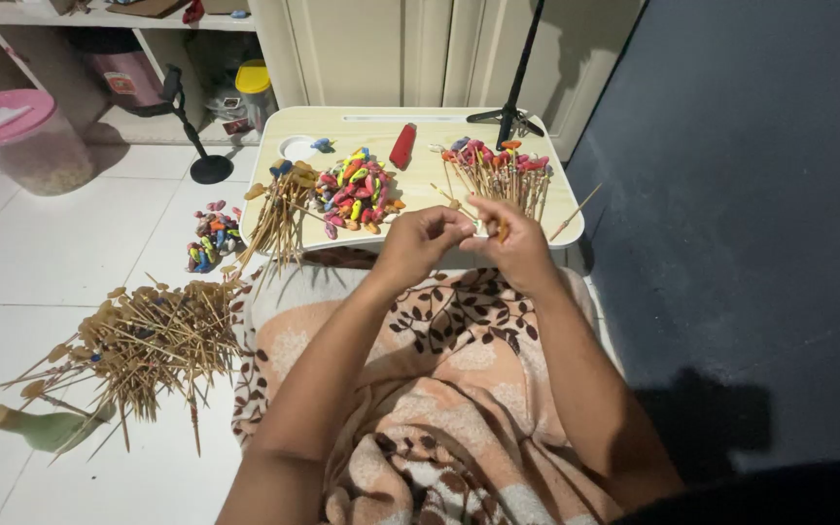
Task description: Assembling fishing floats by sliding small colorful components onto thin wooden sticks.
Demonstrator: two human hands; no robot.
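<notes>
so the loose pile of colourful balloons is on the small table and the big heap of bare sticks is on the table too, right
Not quite. The head view shows the loose pile of colourful balloons on the small table, but the big heap of bare sticks lies on the white tiled floor, to the person's left, not on the table.

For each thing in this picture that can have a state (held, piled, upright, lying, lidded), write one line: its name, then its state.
left hand: fingers pinched, meeting the right hand.
right hand: closed on a thin stick.
thin stick: held between both hands.
loose balloons: heaped on the lap table.
finished sticks: piled on the table, balloons on their ends.
bare sticks: scattered on the floor.
pink-lidded tub: lid on, upright.
</notes>
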